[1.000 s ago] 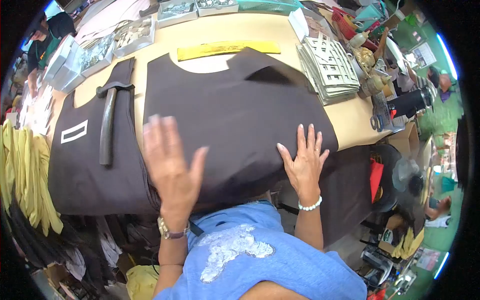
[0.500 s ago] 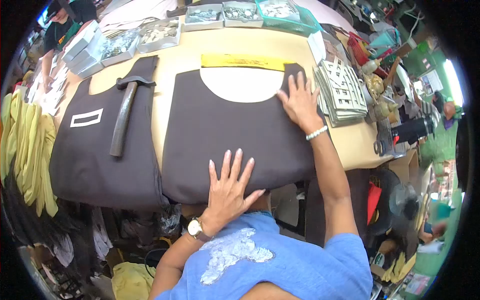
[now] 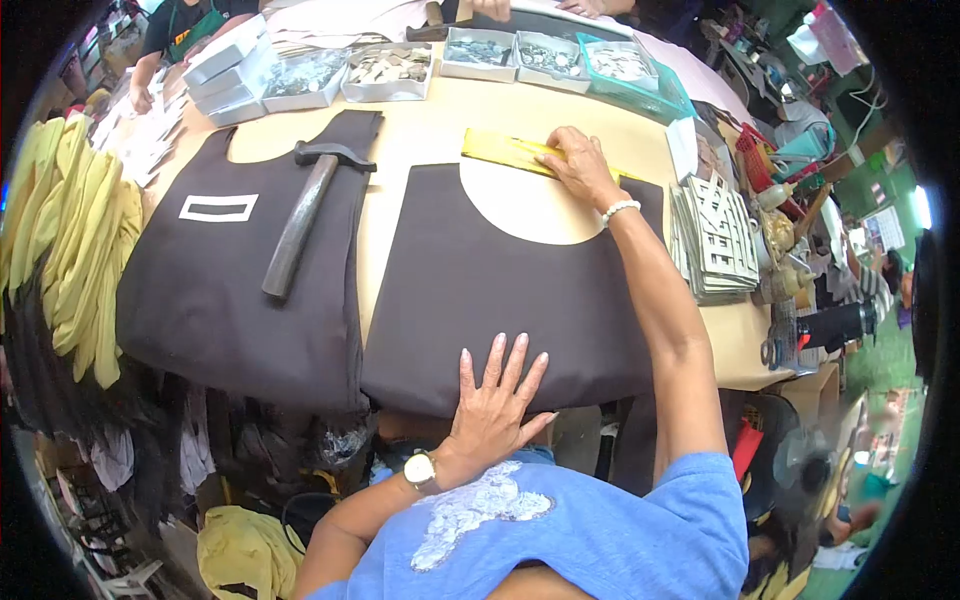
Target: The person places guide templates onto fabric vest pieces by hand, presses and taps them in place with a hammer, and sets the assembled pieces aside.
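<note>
My left hand [image 3: 495, 415] lies flat with fingers spread on the front edge of a dark cloth piece [image 3: 480, 270] that has a rounded neck cut-out. My right hand [image 3: 582, 172] is at the top of that cut-out, its fingers bent and closed on a yellow strip [image 3: 500, 148], which looks like a flat ruler. The strip lies across the top of the cloth; part of it is hidden under my hand. To the left, a hammer [image 3: 305, 215] rests on a second dark cloth stack [image 3: 210, 300], beside a white rectangular frame [image 3: 187, 208].
Trays of small parts [image 3: 390, 75] and a teal basket [image 3: 665, 100] line the back. A stack of cut-out stencils [image 3: 722, 235] stands right. Yellow cloths [image 3: 60, 230] hang at the left edge. A co-worker [image 3: 185, 30] is at the back left; other hands show at the top.
My right hand has moved from lying open on the cloth's right shoulder to closing on the yellow strip. The left hand stays flat on the cloth, and the view has shifted.
</note>
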Action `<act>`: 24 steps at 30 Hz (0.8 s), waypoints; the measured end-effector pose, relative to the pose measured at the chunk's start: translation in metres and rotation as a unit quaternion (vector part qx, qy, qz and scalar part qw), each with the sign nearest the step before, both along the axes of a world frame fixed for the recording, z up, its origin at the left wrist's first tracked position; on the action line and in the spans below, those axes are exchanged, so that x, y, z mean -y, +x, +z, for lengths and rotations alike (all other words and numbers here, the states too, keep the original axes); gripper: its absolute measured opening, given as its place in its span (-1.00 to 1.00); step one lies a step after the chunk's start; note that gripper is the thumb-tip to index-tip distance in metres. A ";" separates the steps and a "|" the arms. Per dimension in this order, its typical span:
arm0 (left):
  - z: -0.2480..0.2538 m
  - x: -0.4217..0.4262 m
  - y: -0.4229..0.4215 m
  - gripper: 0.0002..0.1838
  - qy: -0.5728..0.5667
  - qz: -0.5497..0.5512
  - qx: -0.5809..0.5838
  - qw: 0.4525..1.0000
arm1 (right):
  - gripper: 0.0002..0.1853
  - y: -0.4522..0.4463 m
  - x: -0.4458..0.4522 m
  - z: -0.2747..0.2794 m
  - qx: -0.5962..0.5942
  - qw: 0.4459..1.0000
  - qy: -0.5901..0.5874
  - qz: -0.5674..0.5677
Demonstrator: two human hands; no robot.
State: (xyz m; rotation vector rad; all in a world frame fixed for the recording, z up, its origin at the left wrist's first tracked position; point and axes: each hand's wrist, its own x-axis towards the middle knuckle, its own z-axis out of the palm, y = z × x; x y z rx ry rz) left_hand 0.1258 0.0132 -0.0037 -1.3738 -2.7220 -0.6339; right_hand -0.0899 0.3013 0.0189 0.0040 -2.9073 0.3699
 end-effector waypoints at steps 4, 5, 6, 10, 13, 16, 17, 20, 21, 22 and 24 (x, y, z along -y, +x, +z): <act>0.001 -0.001 -0.001 -0.23 -0.002 0.001 -0.004 1.000 | -0.77 -0.009 0.010 0.018 -0.146 0.981 -0.125 0.023; 0.001 -0.001 -0.001 -0.23 -0.003 0.001 -0.005 1.000 | -0.78 -0.014 0.014 0.028 -0.235 0.963 -0.119 0.053; 0.000 -0.001 -0.001 -0.23 -0.003 0.001 -0.007 1.000 | -0.79 -0.016 0.023 0.047 -0.284 0.950 -0.122 0.047; -0.002 -0.002 0.000 -0.21 -0.003 0.002 -0.009 1.000 | -0.77 0.001 0.043 0.135 -0.374 0.919 -0.016 0.126; -0.003 -0.002 0.000 -0.19 -0.015 0.002 0.010 1.000 | -0.69 0.054 0.076 0.182 -0.261 0.952 -0.073 0.139; -0.007 -0.002 0.001 -0.19 -0.001 0.003 -0.009 1.000 | -0.85 0.095 0.087 0.147 -0.246 0.959 -0.079 0.114; -0.004 -0.002 0.000 -0.23 0.010 0.005 -0.015 1.000 | -0.85 0.111 0.090 0.130 -0.200 0.972 -0.056 0.108; 0.010 -0.005 -0.006 -0.29 0.011 0.009 -0.010 1.000 | -0.82 0.137 0.075 0.075 -0.224 0.969 -0.065 0.079; 0.014 -0.005 -0.009 -0.34 0.037 0.007 -0.035 0.999 | -0.79 0.150 0.066 0.065 -0.212 0.970 -0.120 -0.005; 0.017 -0.005 -0.013 -0.34 0.046 0.008 -0.033 0.998 | -0.77 0.164 0.057 0.057 -0.197 0.961 -0.174 -0.088; 0.023 -0.006 -0.026 -0.36 0.067 0.008 -0.033 0.997 | -0.73 0.193 0.043 0.042 -0.214 0.950 -0.157 -0.163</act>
